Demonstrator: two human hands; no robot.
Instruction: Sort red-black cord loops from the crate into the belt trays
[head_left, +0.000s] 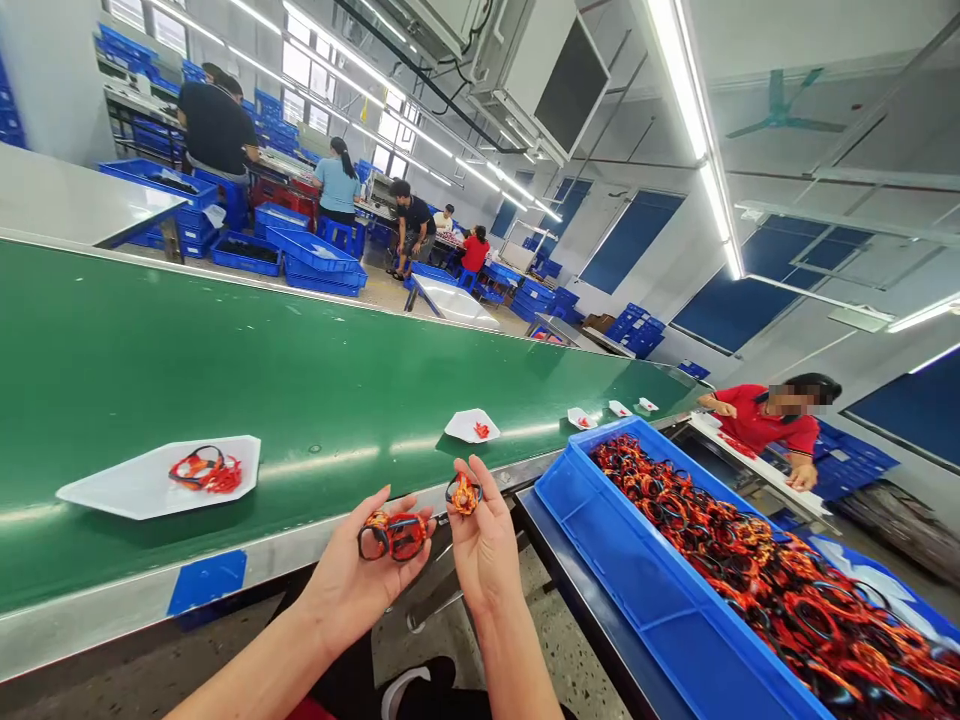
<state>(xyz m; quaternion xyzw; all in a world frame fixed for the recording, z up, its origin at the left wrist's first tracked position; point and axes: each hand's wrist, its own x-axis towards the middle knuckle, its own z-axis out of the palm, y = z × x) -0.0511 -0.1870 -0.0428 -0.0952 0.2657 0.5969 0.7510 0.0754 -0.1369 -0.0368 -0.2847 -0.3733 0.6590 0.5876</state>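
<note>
Our left hand (360, 590) cups an orange-and-black cord loop (394, 535) in lightly curled fingers, and our right hand (487, 545) pinches a smaller loop (463, 494) between narrowed fingertips, just over the edge of the green conveyor belt (225, 350); a blue plastic crate (630, 560) of tangled loops (750, 570) sits at lower right

Left hand (352, 590), right hand (484, 550), palms up, gripping

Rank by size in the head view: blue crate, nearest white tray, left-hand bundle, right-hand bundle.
Blue crate, white tray, left-hand bundle, right-hand bundle; nearness to the camera may exaggerate both bundles.
</note>
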